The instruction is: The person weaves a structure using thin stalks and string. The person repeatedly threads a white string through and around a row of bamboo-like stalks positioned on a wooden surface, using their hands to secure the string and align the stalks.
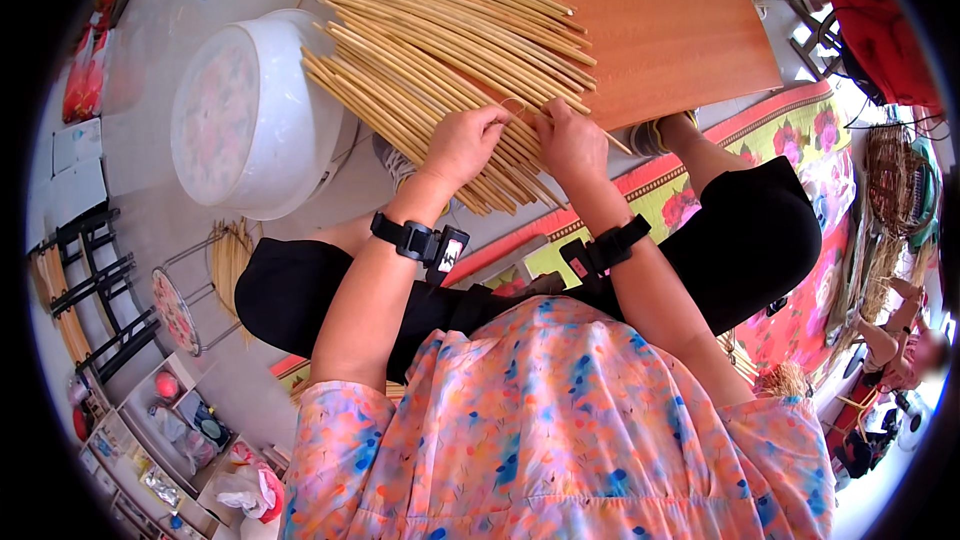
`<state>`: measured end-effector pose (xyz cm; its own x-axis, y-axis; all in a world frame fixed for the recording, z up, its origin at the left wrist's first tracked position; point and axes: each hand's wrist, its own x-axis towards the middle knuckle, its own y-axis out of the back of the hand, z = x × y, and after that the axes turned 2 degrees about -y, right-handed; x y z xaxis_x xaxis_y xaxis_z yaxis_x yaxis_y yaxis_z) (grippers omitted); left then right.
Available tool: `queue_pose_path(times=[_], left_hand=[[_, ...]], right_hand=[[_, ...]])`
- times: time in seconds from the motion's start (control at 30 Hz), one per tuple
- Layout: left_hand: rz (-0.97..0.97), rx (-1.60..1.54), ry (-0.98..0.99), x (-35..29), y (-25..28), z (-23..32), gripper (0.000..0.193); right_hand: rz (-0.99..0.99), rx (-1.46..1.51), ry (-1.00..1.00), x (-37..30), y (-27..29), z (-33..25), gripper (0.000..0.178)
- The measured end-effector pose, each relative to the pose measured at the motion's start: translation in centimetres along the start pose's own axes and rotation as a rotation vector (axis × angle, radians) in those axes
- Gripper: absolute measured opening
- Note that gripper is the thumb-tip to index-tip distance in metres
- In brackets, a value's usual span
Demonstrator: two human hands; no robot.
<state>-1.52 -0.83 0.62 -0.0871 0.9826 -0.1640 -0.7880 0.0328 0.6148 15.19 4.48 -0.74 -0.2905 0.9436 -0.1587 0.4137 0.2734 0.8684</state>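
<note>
1. Sticks [450, 35], slender, round, straw-yellow, fanned beneath and beyond both hands.
2. Left hand [465, 143] pinched on thin pale cord [513, 99]; right hand [576, 145] curled, grip unclear.
3. Beyond right hand: flat orange-brown board [670, 20], bare to right edge.
4. Left of left hand: round translucent-white tub [290, 110].

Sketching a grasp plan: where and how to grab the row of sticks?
Row of sticks: probably by the near ends, coming from the near side and pinching from above and below. They project past the orange table, so there looks to be room underneath. Slender sticks lying side by side suggest a wide, two-handed grip.
</note>
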Motion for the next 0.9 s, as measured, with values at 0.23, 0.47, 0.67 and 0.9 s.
queue_pose_path(times=[0.23, 0.47, 0.67, 0.9], left_hand=[[0.009, 0.089, -0.028, -0.44, -0.12, -0.29, 0.018], [0.020, 0.111, -0.042, -0.47, -0.15, -0.11, 0.018], [0.023, 0.113, -0.043, -0.54, 0.05, 0.19, 0.018], [0.007, 0.127, -0.037, -0.36, -0.05, 0.08, 0.019]], right_hand=[[0.068, 0.104, -0.025, -0.02, -0.62, 0.52, 0.022], [0.117, 0.113, 0.003, 0.02, -1.01, 0.82, 0.020], [0.081, 0.097, -0.022, 0.08, -0.70, 0.58, 0.022], [0.092, 0.071, -0.026, 0.19, -0.89, 0.66, 0.023]])
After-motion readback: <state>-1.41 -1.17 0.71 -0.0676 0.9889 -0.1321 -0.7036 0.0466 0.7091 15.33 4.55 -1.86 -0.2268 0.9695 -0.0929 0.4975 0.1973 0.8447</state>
